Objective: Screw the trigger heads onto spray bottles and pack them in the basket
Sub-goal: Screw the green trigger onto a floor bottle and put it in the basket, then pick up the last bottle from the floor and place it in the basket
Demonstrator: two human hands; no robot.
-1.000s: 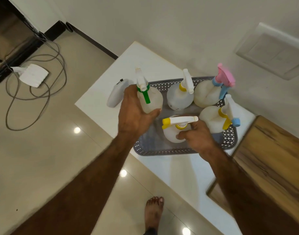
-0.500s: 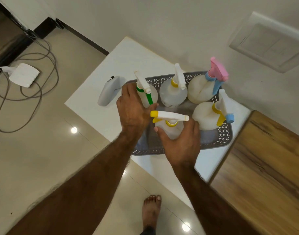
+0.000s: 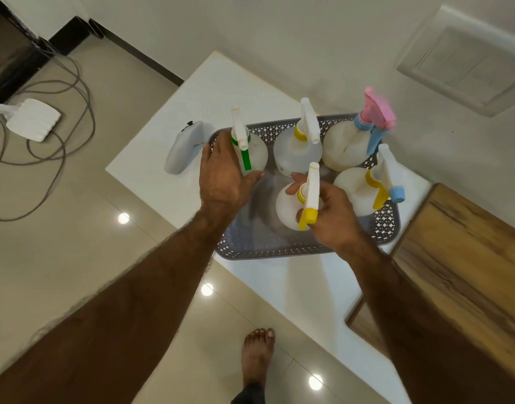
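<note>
The yellow-nozzled bottle [image 3: 285,208] stands upright in the basket [image 3: 279,254], clasped at the neck by the right hand [image 3: 335,217], with the trigger head's long axis pointed toward that wrist. Beside it, well apart, the green-triggered bottle [image 3: 257,154] is cupped by the left hand [image 3: 221,176]. Rounded, milky, smooth plastic bodies are seen; the grey basket is lattice-pierced.

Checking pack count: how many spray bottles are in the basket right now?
5. Green-trigger bottle back left, gripped by the left hand; yellow-collar bottle back middle; pink-head bottle back right; blue-nozzle bottle front right; yellow-trigger bottle front middle, in the right hand. None seems hidden.
</note>
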